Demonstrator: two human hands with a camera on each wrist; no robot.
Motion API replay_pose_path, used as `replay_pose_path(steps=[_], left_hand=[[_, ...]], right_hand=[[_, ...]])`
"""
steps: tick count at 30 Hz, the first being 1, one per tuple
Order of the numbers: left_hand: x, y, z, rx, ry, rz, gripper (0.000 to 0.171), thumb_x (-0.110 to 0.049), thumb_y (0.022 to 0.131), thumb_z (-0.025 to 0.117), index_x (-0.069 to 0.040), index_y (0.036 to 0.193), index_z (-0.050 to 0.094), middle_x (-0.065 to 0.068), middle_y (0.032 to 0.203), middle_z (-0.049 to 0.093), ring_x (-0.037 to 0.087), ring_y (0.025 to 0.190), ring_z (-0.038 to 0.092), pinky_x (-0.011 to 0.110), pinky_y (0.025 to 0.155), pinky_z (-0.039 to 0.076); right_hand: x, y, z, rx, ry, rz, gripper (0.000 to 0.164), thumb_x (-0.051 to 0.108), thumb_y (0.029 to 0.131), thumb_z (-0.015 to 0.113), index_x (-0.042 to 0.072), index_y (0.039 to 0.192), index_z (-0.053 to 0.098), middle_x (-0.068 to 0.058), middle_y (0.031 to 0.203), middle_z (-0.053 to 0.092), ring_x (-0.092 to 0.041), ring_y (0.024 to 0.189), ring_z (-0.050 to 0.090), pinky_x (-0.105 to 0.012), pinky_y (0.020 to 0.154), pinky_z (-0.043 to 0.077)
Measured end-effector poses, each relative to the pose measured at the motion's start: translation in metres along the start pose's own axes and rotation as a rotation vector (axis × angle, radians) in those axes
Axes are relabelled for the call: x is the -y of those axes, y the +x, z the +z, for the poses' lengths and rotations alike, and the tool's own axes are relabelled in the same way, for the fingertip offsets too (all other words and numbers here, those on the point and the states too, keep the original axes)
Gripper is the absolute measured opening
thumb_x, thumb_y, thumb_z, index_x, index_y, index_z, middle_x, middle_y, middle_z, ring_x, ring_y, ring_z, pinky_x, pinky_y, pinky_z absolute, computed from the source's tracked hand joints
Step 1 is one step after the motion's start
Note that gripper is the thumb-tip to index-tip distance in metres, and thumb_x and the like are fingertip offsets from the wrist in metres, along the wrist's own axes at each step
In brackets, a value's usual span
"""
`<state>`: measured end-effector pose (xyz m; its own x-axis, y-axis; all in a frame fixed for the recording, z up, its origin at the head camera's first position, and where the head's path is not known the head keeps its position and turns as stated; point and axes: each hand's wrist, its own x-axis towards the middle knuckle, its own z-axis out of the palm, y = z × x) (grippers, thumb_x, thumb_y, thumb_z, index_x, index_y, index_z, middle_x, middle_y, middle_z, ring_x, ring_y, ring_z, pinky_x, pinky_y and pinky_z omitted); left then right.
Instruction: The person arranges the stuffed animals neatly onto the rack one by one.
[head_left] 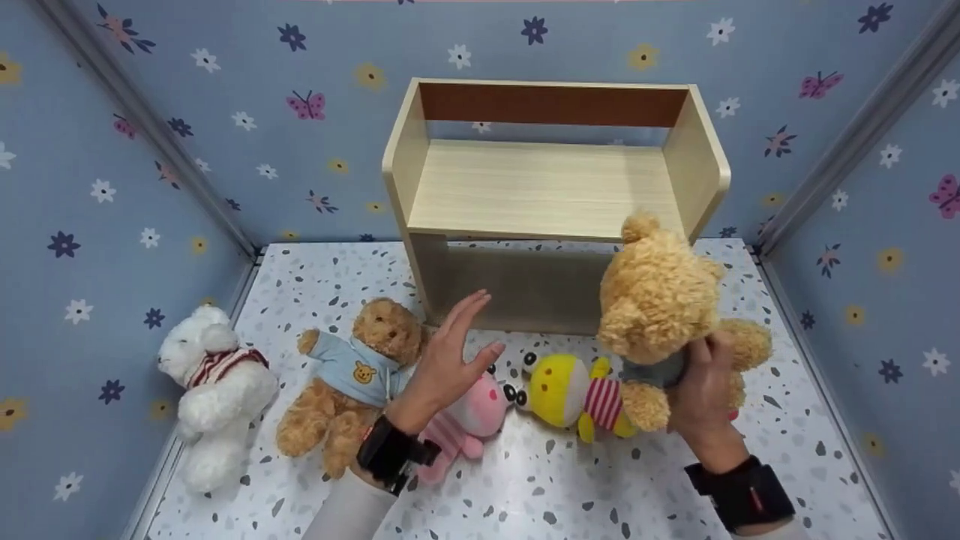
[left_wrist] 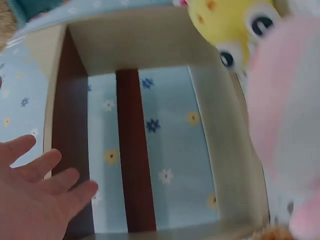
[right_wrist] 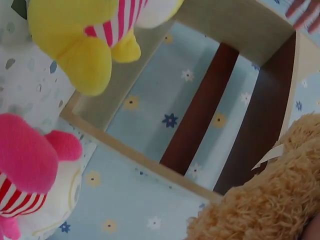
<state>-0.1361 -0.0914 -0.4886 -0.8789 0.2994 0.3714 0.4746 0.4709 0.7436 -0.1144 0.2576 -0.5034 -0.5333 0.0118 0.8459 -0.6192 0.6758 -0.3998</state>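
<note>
Left grip [head_left: 445,369] outstretched, right grip [head_left: 703,390] holding bear [head_left: 658,292]

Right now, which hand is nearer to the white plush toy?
Left. The left hand is right of the white toy, past the blue-shirted bear; the right hand is farther right, holding a tan bear.

Head cam: high, near side, facing far and down at the shelf [head_left: 547,187]. Wrist cams: lower, closer, rolled sideways — both share shelf and yellow toy [head_left: 555,390] — right one tight against tan bear [head_left: 660,300].
</note>
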Motion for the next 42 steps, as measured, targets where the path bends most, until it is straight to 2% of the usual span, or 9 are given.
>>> replay_pose_path(steps=[3,6,10,13,17,21,27,34,42], left_hand=[[-0.010,0.001,0.005,0.058,-0.293,-0.014,0.083,-0.058,0.101,0.058,-0.007,0.161,0.032,0.013,0.166,0.032,0.034,0.150,0.035,0.052,0.120,0.032],[-0.020,0.001,0.010,0.124,-0.554,-0.006,0.095,-0.063,0.099,0.059,-0.005,0.164,0.021,0.018,0.167,0.027,0.036,0.151,0.032,0.044,0.123,0.030],[-0.036,0.000,0.018,0.186,-0.730,-0.075,0.115,-0.070,0.087,0.068,-0.014,0.167,0.007,0.013,0.171,0.016,0.030,0.153,0.031,0.041,0.122,0.032],[-0.043,0.002,0.027,0.158,-0.798,-0.116,0.127,-0.073,0.078,0.076,-0.022,0.167,0.001,0.008,0.172,0.011,0.025,0.153,0.030,0.042,0.121,0.032],[-0.046,0.006,0.042,0.025,-0.820,-0.104,0.129,-0.065,0.075,0.084,-0.021,0.167,0.003,0.008,0.167,0.024,0.025,0.149,0.035,0.042,0.120,0.034],[-0.044,0.007,0.049,-0.128,-0.803,-0.097,0.116,-0.048,0.080,0.088,-0.015,0.164,0.016,0.011,0.157,0.041,0.027,0.141,0.046,0.042,0.115,0.041],[-0.040,0.012,0.049,-0.272,-0.753,-0.071,0.089,-0.014,0.088,0.085,-0.006,0.158,0.030,0.016,0.151,0.049,0.029,0.136,0.052,0.043,0.112,0.045],[-0.025,0.016,0.037,-0.323,-0.732,-0.097,0.082,-0.001,0.086,0.082,0.000,0.154,0.036,0.020,0.149,0.050,0.032,0.136,0.052,0.044,0.110,0.047],[-0.007,0.023,0.029,-0.192,-0.758,-0.119,0.073,-0.001,0.092,0.077,-0.003,0.155,0.039,0.017,0.149,0.052,0.030,0.137,0.052,0.041,0.113,0.044]], right_hand=[[0.001,-0.002,0.012,0.015,-0.135,-0.166,0.063,0.002,0.079,0.060,0.002,0.141,0.050,-0.027,0.127,0.045,-0.047,0.104,0.048,-0.057,0.083,0.041],[0.005,-0.003,0.020,0.090,-0.158,-0.222,0.068,0.007,0.075,0.064,0.004,0.141,0.050,-0.029,0.130,0.044,-0.048,0.106,0.048,-0.060,0.083,0.041],[0.012,-0.007,0.028,0.195,-0.186,-0.288,0.080,0.006,0.068,0.071,0.008,0.144,0.048,-0.033,0.130,0.043,-0.052,0.109,0.048,-0.065,0.085,0.043],[0.018,-0.010,0.036,0.250,-0.221,-0.317,0.084,0.005,0.066,0.078,0.010,0.145,0.049,-0.034,0.129,0.042,-0.053,0.109,0.048,-0.066,0.084,0.045],[0.026,-0.016,0.045,0.272,-0.266,-0.336,0.077,0.011,0.069,0.082,0.011,0.141,0.054,-0.034,0.127,0.043,-0.053,0.108,0.049,-0.064,0.081,0.048],[0.031,-0.021,0.052,0.287,-0.276,-0.349,0.073,0.016,0.071,0.083,0.012,0.139,0.056,-0.034,0.127,0.044,-0.053,0.110,0.049,-0.062,0.081,0.050],[0.027,-0.021,0.053,0.344,-0.178,-0.345,0.093,0.022,0.068,0.094,0.009,0.147,0.047,-0.032,0.136,0.043,-0.050,0.118,0.048,-0.061,0.089,0.048],[0.023,-0.017,0.046,0.400,-0.053,-0.092,0.090,0.065,0.095,0.062,0.000,0.154,0.040,-0.026,0.148,0.049,-0.043,0.133,0.048,-0.060,0.108,0.040],[0.030,-0.010,0.044,0.692,0.081,0.333,0.066,0.039,0.094,0.078,0.002,0.144,0.057,-0.020,0.137,0.063,-0.038,0.125,0.061,-0.057,0.102,0.050]])
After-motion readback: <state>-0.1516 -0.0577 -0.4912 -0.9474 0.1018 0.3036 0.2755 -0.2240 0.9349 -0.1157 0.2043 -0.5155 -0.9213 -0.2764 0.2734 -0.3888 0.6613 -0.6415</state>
